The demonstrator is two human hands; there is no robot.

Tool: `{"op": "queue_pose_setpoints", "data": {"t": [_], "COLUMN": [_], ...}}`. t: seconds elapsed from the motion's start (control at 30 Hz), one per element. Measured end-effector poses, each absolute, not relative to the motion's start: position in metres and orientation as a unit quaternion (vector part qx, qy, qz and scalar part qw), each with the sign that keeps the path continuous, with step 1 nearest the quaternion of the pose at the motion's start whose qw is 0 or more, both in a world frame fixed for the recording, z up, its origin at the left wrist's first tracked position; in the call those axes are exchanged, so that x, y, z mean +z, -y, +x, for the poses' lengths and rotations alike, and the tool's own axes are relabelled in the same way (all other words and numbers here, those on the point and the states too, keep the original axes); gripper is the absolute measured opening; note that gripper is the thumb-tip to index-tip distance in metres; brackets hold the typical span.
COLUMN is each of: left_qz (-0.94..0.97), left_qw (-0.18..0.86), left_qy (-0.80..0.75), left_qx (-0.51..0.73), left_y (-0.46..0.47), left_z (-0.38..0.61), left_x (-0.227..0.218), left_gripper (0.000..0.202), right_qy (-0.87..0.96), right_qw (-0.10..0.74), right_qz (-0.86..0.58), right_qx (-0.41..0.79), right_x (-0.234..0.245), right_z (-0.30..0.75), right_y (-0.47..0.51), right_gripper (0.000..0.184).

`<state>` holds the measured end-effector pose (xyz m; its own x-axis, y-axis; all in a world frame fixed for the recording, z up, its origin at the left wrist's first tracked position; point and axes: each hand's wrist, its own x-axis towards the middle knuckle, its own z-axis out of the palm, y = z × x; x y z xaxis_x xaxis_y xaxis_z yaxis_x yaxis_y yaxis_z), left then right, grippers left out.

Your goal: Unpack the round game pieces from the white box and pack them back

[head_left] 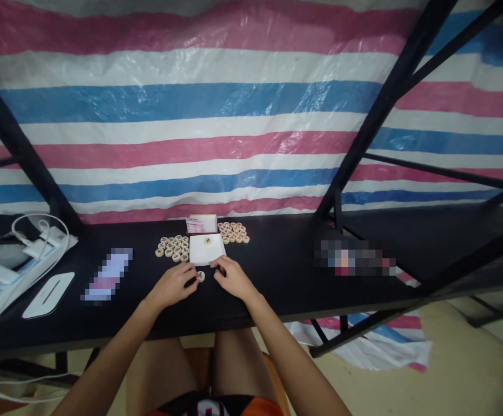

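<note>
2 disc clusters (169,252) flank 1 white tray (197,255) bearing 1 inner disc (208,241) as your left hand (174,284) pinches 1 loose disc (202,277) at its fingertips, left of your half-curled right hand (235,278), its hold unclear.

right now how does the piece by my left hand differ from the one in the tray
The near piece is outside the white tray; the tray piece is inside. The left hand is at the near piece; neither hand touches the tray piece. Both are pale, round and marked.
</note>
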<state>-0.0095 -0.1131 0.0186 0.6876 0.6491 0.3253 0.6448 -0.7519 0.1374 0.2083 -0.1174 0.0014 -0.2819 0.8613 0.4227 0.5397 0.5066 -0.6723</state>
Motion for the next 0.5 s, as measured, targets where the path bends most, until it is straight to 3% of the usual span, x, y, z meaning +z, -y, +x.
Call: {"op": "queue_pose_setpoints", "data": {"t": [0.17,0.5], "left_qz": [0.906,0.876], "left_qw": [-0.025,0.013], "left_qy": [-0.385,-0.445], "left_qx": [0.172,0.184], "left_y": [0.11,0.11], "left_z": [-0.023,-0.038], "left_x": [0.023,0.029], "left_gripper": [0.021,0.01], "right_qy": [0.752,0.758], "right_qw": [0.417,0.393], "right_qz": [-0.468,-0.467], "right_qx": [0.204,0.23], "right_x": [-0.005,-0.004], "right_z": [0.21,0.209], "right_y": [0.112,0.111], "right_gripper": [0.018,0.017]}}
